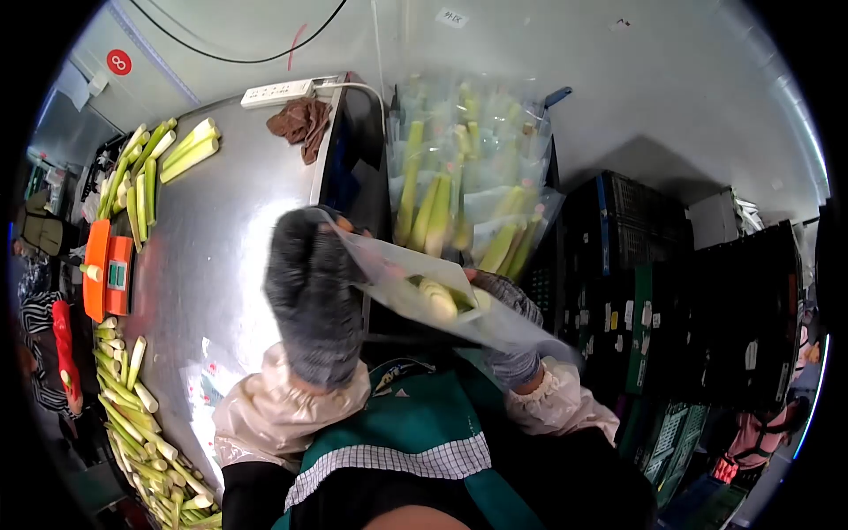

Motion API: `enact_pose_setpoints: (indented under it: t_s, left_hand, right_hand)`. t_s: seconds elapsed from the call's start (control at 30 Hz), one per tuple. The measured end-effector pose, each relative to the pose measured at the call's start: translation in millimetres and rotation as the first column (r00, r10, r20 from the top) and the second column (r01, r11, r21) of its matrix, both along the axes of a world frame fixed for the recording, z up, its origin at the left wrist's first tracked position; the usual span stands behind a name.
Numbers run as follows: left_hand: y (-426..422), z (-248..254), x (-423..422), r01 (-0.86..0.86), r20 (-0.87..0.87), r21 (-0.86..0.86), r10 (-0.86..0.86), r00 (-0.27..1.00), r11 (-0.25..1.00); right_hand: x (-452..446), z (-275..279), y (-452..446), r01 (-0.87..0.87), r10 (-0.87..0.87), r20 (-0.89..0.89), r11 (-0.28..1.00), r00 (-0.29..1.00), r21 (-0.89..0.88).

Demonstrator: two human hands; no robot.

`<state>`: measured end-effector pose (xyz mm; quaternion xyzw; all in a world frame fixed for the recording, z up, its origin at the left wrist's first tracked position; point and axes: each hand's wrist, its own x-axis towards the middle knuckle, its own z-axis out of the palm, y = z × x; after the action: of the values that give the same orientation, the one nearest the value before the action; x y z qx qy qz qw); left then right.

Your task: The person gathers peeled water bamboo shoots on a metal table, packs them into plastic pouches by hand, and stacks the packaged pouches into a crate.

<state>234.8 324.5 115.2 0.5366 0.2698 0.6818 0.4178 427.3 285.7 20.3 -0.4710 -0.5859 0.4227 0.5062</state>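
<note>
A clear plastic bag (397,274) with pale green cut vegetable stalks (439,300) in it lies slantwise between my hands, in front of my green apron. My left hand (314,291), in a grey knitted glove, is closed at the bag's upper left corner, with bare fingertips showing there. Also gloved, my right hand (512,305) grips the bag from its far side; the bag hides part of this hand. Just beyond, several filled plastic bags of stalks (433,203) stand upright close together.
Loose stalks (132,415) are heaped along the left of the steel table (230,212). An orange scale (108,274) holds a stalk piece. A brown cloth (303,124) and power strip (278,94) lie at the back. Dark crates (698,309) are stacked on the right.
</note>
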Motion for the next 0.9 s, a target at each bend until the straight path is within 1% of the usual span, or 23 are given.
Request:
enact_pose_setpoints:
  t_s: [0.03,0.1,0.13,0.2,0.23,0.27,0.33,0.37,0.4,0.47,0.5,0.53,0.57,0.6,0.63,0.67,0.7,0.73,0.77,0.8,0.83,0.87,0.9]
  left_hand:
    - [7,-18,10,-0.053,-0.032,-0.084,0.050,0.998,0.995]
    - [26,-47,25,-0.173,-0.124,-0.276,0.144,0.982,0.945]
    - [38,-64,30,-0.227,-0.171,-0.401,0.171,0.970,0.888]
    - [55,-103,42,-0.361,-0.239,-0.308,0.296,0.925,0.880]
    - [67,-133,40,-0.223,-0.069,-0.396,0.214,0.974,0.891]
    - [76,-143,39,-0.228,-0.074,-0.398,0.217,0.973,0.888]
    - [90,-154,37,-0.280,-0.330,-0.326,0.169,0.929,0.903]
    - [93,-159,34,-0.359,-0.392,-0.353,0.212,0.895,0.864]
    - [94,-159,35,-0.362,-0.397,-0.354,0.212,0.893,0.862]
    - [86,-154,36,-0.452,-0.294,-0.332,0.365,0.883,0.828]
    - [75,-148,35,-0.571,-0.391,-0.309,0.445,0.805,0.761]
    - [56,-140,35,-0.597,-0.424,-0.366,0.443,0.790,0.714]
    - [40,-137,35,-0.583,-0.459,-0.479,0.379,0.803,0.656]
    - [21,-153,26,-0.407,-0.481,-0.645,0.071,0.874,0.647]
    - [5,-179,16,-0.234,-0.429,-0.795,-0.245,0.869,0.560]
    - [-6,-206,24,0.071,0.041,-0.961,-0.117,0.992,0.269]
    - [-17,-233,31,0.351,0.340,-0.936,0.242,0.909,-0.001]
    - [-16,-254,38,0.465,0.418,-0.882,0.324,0.849,-0.079]
    - [-11,-271,47,0.487,0.448,-0.869,0.272,0.851,-0.092]
    - [-3,-284,55,0.453,0.437,-0.889,0.178,0.882,-0.064]
    - [7,-295,62,0.408,0.405,-0.913,0.090,0.910,-0.022]
    - [19,-304,67,0.351,0.351,-0.936,0.000,0.936,0.038]
    - [31,-311,73,0.286,0.280,-0.952,-0.074,0.957,0.106]
  right_hand:
    - [12,-18,6,0.080,-0.126,0.257,0.980,0.958,0.183]
    - [17,7,15,0.261,-0.269,0.102,0.962,0.958,0.084]
    - [19,1,24,0.258,-0.265,0.098,0.963,0.959,0.080]
    - [25,-29,43,0.243,-0.236,0.090,0.967,0.968,-0.079]
    - [27,-67,52,0.226,-0.225,0.021,0.969,0.974,-0.102]
    - [26,-82,62,0.222,-0.222,0.017,0.969,0.975,-0.107]
    - [24,-102,85,0.211,-0.195,0.278,0.977,0.940,-0.029]
    - [21,-123,93,0.209,-0.192,0.273,0.977,0.943,-0.035]
    - [18,-147,102,0.193,-0.186,0.222,0.981,0.957,-0.011]
    - [15,-157,107,0.173,-0.172,0.170,0.985,0.970,0.007]
    - [14,-148,108,0.137,-0.107,0.272,0.986,0.956,-0.093]
    - [15,-143,109,0.112,-0.033,0.364,0.974,0.931,-0.196]
    - [16,-143,108,0.114,-0.033,0.365,0.973,0.930,-0.201]
    - [17,-145,103,0.108,-0.002,0.431,0.969,0.902,-0.222]
    - [17,-145,97,0.106,0.029,0.494,0.964,0.869,-0.244]
    - [21,-140,90,0.113,0.029,0.498,0.961,0.867,-0.253]
    - [28,-130,82,0.119,-0.003,0.517,0.974,0.856,-0.191]
    - [36,-125,72,0.126,-0.038,0.537,0.984,0.843,-0.128]
    - [43,-133,59,0.144,-0.048,0.546,0.981,0.837,-0.134]
    - [49,-141,44,0.327,-0.236,0.385,0.926,0.892,-0.188]
    - [59,-143,27,0.325,-0.330,0.104,0.739,0.938,-0.590]
    - [68,-139,13,0.259,-0.602,-0.058,0.426,0.797,-0.867]
    - [75,-139,8,0.107,-0.795,-0.068,0.165,0.603,-0.980]
